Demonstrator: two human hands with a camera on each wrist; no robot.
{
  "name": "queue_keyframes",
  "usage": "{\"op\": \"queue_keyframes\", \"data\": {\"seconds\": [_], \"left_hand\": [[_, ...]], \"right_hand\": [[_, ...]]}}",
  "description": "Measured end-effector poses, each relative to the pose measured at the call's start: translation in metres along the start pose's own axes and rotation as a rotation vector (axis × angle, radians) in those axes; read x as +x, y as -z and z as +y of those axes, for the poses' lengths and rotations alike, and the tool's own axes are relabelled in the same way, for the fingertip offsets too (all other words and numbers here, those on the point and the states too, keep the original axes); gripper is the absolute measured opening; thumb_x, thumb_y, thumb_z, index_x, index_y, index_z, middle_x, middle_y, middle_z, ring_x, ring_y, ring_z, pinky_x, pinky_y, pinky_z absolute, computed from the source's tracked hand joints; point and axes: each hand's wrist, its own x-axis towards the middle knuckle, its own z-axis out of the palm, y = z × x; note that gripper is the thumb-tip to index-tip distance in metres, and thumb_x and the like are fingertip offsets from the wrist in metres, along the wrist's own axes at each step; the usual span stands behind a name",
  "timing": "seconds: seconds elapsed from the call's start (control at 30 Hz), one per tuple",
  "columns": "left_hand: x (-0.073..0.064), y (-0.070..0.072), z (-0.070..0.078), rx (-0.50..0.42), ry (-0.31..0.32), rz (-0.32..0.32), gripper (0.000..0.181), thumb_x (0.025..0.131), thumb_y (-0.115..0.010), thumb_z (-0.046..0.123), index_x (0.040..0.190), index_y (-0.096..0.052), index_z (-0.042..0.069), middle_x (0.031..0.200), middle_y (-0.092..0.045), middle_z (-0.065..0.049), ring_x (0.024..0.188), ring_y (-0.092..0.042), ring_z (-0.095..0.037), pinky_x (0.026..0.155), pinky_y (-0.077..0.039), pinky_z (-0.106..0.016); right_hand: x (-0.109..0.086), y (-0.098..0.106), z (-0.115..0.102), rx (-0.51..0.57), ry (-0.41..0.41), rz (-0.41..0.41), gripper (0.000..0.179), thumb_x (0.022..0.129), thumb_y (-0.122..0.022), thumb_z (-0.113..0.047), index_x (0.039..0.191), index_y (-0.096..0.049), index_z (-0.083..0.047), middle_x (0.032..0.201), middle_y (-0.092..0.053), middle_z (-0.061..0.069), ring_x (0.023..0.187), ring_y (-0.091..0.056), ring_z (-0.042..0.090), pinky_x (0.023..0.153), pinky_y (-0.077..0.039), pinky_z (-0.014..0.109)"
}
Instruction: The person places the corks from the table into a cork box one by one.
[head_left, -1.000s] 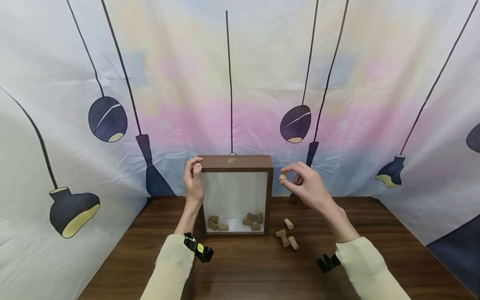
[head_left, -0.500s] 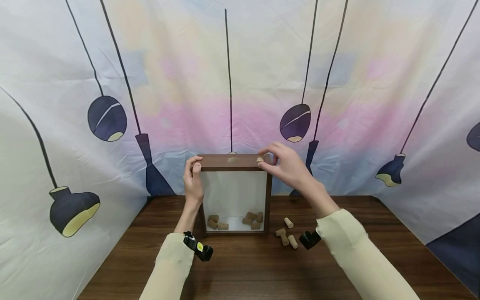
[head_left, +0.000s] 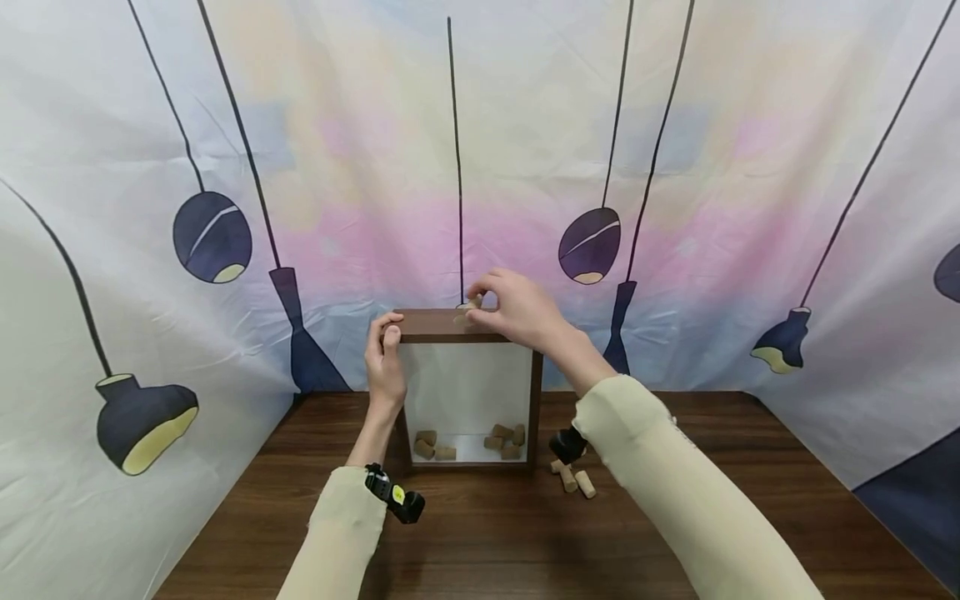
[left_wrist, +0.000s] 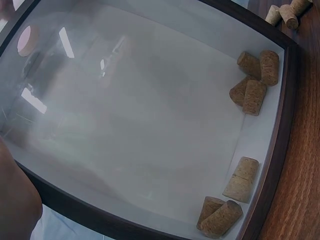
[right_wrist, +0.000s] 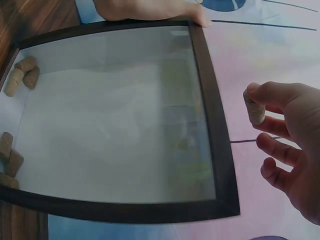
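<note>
A dark wooden shadow box (head_left: 536, 392) with a clear front stands upright on the table, a round hole in its top. Several corks (left_wrist: 254, 97) lie inside along its bottom, in two groups. My left hand (head_left: 386, 367) grips the box's upper left corner, thumb on the front and fingers over the top. Between thumb and forefinger my right hand (head_left: 521, 308) pinches a cork (right_wrist: 255, 107) just above the top, close to the hole. In the right wrist view that cork is apart from the frame, and the other fingers are loosely curled.
Several loose corks (head_left: 577, 482) lie on the wooden table (head_left: 480, 533) to the right of the box, partly hidden by the right wrist camera (head_left: 567, 445). A printed fabric backdrop (head_left: 360, 167) hangs close behind the box.
My right hand has carried the pinched cork leftward and up, from beside the box's right edge to above the hole in its top. The left hand keeps its grip.
</note>
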Motion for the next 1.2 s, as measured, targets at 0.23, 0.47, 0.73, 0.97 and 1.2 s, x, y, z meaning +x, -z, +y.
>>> {"op": "queue_keyframes", "data": {"seconds": [0.23, 0.47, 0.73, 0.97, 1.2], "left_hand": [[0.002, 0.001, 0.003, 0.004, -0.014, 0.029, 0.036, 0.103, -0.040, 0.014, 0.128, -0.053, -0.009, 0.110, -0.051, 0.009, 0.092, -0.042, -0.018, 0.087, -0.032, -0.033], [-0.002, -0.002, 0.003, 0.005, 0.014, -0.001, 0.036, 0.103, -0.040, 0.014, 0.129, -0.052, -0.008, 0.129, -0.052, -0.017, 0.100, -0.045, -0.007, 0.092, -0.033, -0.033], [-0.002, -0.005, 0.005, 0.013, 0.004, 0.001, 0.035, 0.103, -0.040, 0.012, 0.128, -0.052, -0.009, 0.138, -0.047, -0.028, 0.105, -0.047, -0.005, 0.093, -0.034, -0.032], [-0.001, -0.003, 0.005, 0.012, -0.011, -0.001, 0.035, 0.103, -0.040, 0.012, 0.128, -0.052, -0.010, 0.137, -0.047, -0.030, 0.099, -0.046, -0.009, 0.093, -0.034, -0.032], [-0.002, -0.002, 0.001, 0.013, -0.014, 0.007, 0.036, 0.104, -0.040, 0.013, 0.128, -0.052, -0.010, 0.135, -0.047, -0.030, 0.104, -0.046, -0.003, 0.094, -0.033, -0.027]], "right_hand": [[0.017, -0.021, -0.010, -0.027, -0.038, -0.071, 0.025, 0.095, -0.065, -0.035, 0.114, -0.070, -0.019, 0.115, -0.065, -0.001, 0.101, -0.063, 0.017, 0.088, -0.051, 0.039], [0.011, -0.029, -0.005, -0.004, -0.064, -0.071, 0.026, 0.097, -0.060, -0.035, 0.115, -0.070, -0.018, 0.117, -0.065, 0.000, 0.104, -0.062, 0.017, 0.090, -0.051, 0.038], [0.004, -0.026, 0.004, 0.061, -0.061, -0.045, 0.023, 0.097, -0.061, -0.036, 0.112, -0.071, -0.023, 0.110, -0.071, -0.006, 0.105, -0.066, 0.016, 0.090, -0.052, 0.041], [-0.001, -0.027, 0.007, 0.115, -0.070, -0.043, 0.036, 0.100, -0.057, -0.039, 0.132, -0.060, -0.022, 0.114, -0.073, -0.004, 0.107, -0.068, 0.015, 0.096, -0.049, 0.042], [-0.005, -0.026, 0.014, 0.116, -0.016, 0.005, 0.023, 0.099, -0.059, -0.030, 0.116, -0.069, -0.017, 0.105, -0.073, -0.001, 0.089, -0.070, 0.012, 0.085, -0.053, 0.036]]}}
